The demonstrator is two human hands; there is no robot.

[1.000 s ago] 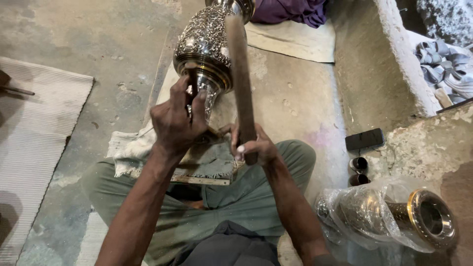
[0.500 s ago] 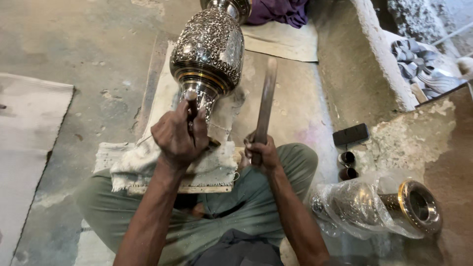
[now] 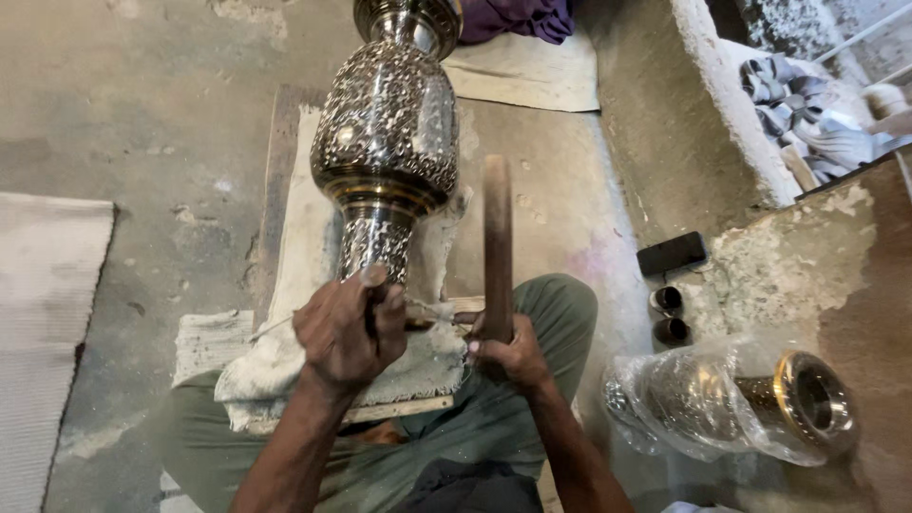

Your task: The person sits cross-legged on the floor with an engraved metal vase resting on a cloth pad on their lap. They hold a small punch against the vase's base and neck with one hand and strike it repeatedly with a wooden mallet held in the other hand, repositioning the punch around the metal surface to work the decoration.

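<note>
Directly ahead of the hands, an engraved metal vase lies on a pale cloth spread over the person's lap and the floor, its narrow neck toward them. Closed into a fist, the left hand grips a thin tool at the neck. Just beside it, the right hand clasps a wooden stick, held upright and apart from the vase.

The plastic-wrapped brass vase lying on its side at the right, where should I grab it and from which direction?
Best guess: take the plastic-wrapped brass vase around its narrow neck, just behind the flared gold rim, coming from above. It lies on its side with the mouth pointing right, so the neck offers the slimmest girth and the rim should stop a slip. The loose wrap over the wider body looks slippery.
</note>
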